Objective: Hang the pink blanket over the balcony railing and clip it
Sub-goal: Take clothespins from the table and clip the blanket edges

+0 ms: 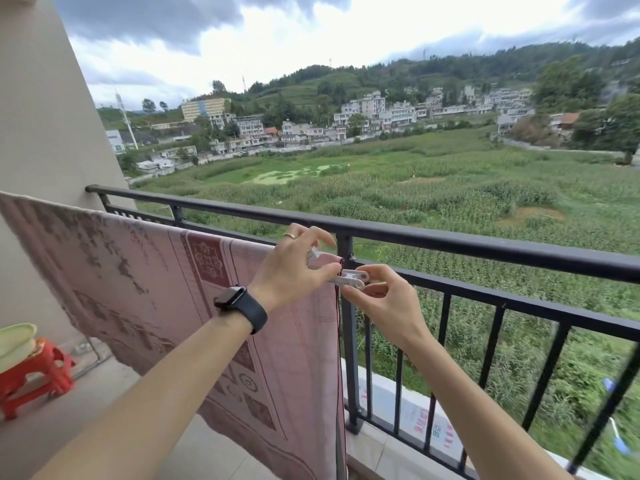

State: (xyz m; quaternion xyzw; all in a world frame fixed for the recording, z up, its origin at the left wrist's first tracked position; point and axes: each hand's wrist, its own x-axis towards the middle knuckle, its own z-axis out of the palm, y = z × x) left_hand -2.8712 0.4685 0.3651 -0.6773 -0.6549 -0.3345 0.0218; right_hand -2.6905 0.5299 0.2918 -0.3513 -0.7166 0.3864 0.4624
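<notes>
Pink blanket (138, 289) hangs over the lower rail of the black balcony railing (450, 242), draped down the inner side w/ patterned face toward the camera; its right edge sits right by a railing post. Left hand (294, 268), smartwatch (240, 304) on wrist and ring (289, 235) on one finger, pinches the blanket's top right corner at the rail, fingers clenched on fabric + the near end of a white plastic clip (349, 278). Right hand (384, 299) is just beside it, fingers grasping the clip's outer end; thumb on top, other fingers curled below. Clip lies roughly horizontal btw the two hands, its mouth at the blanket edge; can't tell if it's biting the fabric or the rail. A second pale clip piece seems to show under left fingers, blurred, can't tell more. Both forearms reach in from bottom of view. Far left on the balcony floor: red plastic stool (33, 374) carrying a pale green basin (15, 337). Beyond the railing, green fields, village houses, wooded hills, cloudy sky.
</notes>
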